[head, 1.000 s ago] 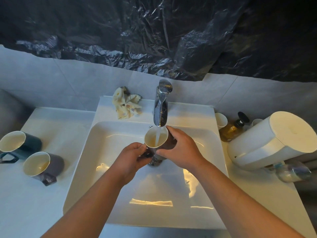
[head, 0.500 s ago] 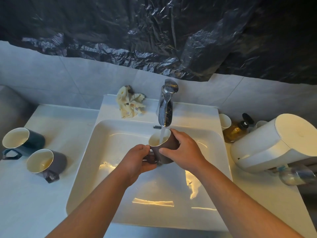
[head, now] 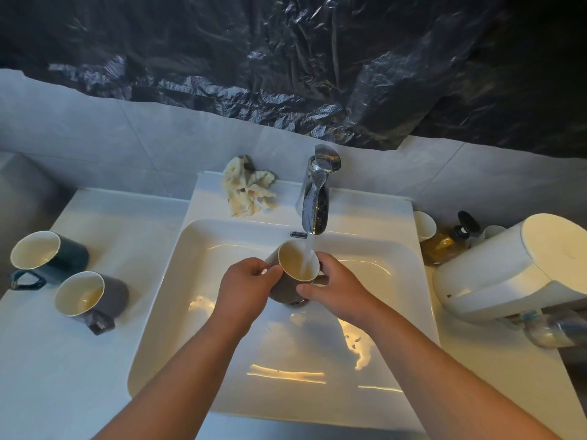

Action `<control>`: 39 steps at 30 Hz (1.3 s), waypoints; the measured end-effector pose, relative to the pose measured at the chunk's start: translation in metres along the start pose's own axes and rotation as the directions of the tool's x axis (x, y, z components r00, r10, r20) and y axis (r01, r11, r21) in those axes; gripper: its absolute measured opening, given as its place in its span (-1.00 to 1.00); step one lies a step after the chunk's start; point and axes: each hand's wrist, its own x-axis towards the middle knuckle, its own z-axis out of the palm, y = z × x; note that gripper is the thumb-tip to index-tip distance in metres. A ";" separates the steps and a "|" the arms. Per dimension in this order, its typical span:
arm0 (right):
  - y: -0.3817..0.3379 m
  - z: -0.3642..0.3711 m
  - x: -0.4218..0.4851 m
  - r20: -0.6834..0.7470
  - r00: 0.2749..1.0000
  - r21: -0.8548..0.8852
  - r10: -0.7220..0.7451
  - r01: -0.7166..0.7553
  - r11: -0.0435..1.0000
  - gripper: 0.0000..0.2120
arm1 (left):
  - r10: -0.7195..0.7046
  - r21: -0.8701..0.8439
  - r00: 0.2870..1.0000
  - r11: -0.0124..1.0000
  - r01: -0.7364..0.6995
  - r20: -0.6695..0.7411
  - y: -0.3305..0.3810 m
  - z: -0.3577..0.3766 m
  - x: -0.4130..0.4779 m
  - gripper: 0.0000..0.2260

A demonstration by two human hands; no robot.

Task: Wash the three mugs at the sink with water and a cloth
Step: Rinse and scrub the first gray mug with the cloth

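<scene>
Now both forearms reach in from the near edge over the sink (head: 165,312), and the hands meet at the brown mug (head: 293,260), which hangs above the basin, over the drain and directly beneath the tap (head: 316,198). The left hand (head: 244,290) has its fingers curled against the mug's left wall up by the rim. The right hand (head: 336,290) wraps the right side with its thumb across the lower wall. Both are closed on the mug and carry nothing else (whether the left also has the handle is hidden under its knuckles). What has changed over the last second is the mug's attitude: it stood nearly upright under the stream, and it is now tipped with its mouth turned toward the wearer, so the pale interior and a pool of brownish water show plainly. The left hand has also climbed from low on the mug to near the rim. The water (head: 307,254) runs in along the far-right lip. I judge this as the rinse turning into a swirl or pour-out, with the first mug's wash barely under way. Out on the left counter (head: 47,360) sit the grey mug (head: 89,296) and, behind it, the teal mug (head: 47,254), both waiting, the grey one with a brownish residue inside. Farthest back, the cloth (head: 249,187) lies crumpled on the ledge just left of the tap, untouched, so the wiping is not yet begun.
</scene>
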 end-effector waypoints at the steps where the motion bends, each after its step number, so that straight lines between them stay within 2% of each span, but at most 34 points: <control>1: 0.001 0.001 0.000 0.010 1.000 0.028 0.000 -0.001 1.000 -0.46 | 0.027 0.033 1.000 0.999 -0.027 -0.015 0.001 -0.001 -0.001 -0.79; 6: 0.003 0.005 0.006 0.040 0.999 0.146 -0.005 0.000 0.989 -0.41 | 0.138 0.105 0.987 0.986 -0.129 -0.081 0.005 -0.002 -0.004 -0.78; 11: -0.003 -0.001 0.009 0.056 0.998 0.260 0.016 -0.030 0.965 -0.49 | 0.185 0.091 0.975 0.980 -0.175 -0.123 0.005 -0.003 -0.001 -0.76; 14: -0.011 -0.004 0.010 0.091 0.994 0.407 0.064 -0.096 0.909 -0.50 | 0.260 0.136 0.954 0.961 -0.241 -0.151 0.004 0.001 -0.003 -0.81; 17: -0.015 -0.006 0.013 0.076 0.992 0.580 0.105 -0.130 0.804 -0.58 | 0.291 0.117 0.943 0.954 -0.275 -0.163 0.001 0.003 -0.004 -0.90; 20: -0.011 -0.008 0.021 0.057 0.966 0.617 0.251 -0.232 0.752 -0.70 | 0.265 0.057 0.956 0.964 -0.260 -0.123 -0.003 0.000 -0.002 -0.93; 23: -0.004 -0.008 0.027 0.186 0.919 0.588 0.349 -0.388 0.709 -0.46 | 0.237 -0.033 0.971 0.971 -0.239 -0.034 -0.010 -0.003 0.002 -0.95; 25: -0.002 -0.008 0.028 0.242 0.905 0.588 0.350 -0.424 0.689 -0.41 | 0.227 -0.074 0.973 0.972 -0.225 0.032 -0.017 -0.004 0.004 -0.96; 30: 0.002 -0.005 0.025 0.223 0.929 0.661 0.294 -0.366 0.655 -0.54 | 0.168 -0.153 0.975 0.977 -0.146 0.143 -0.026 -0.001 0.007 -0.89; 33: 0.007 0.000 0.028 0.154 0.952 0.685 0.263 -0.295 0.666 -0.58 | 0.072 -0.274 0.977 0.962 -0.015 0.200 -0.026 0.005 0.011 -0.93; 36: 0.013 0.003 0.030 0.098 0.976 0.666 0.195 -0.210 0.716 -0.64 | 0.017 -0.410 0.971 0.908 0.085 0.239 -0.025 0.010 0.017 -0.71; 39: 0.017 0.001 0.027 0.059 0.991 0.654 0.121 -0.130 0.745 -0.67 | 0.021 -0.423 0.955 0.899 0.112 0.297 -0.022 0.014 0.023 -0.60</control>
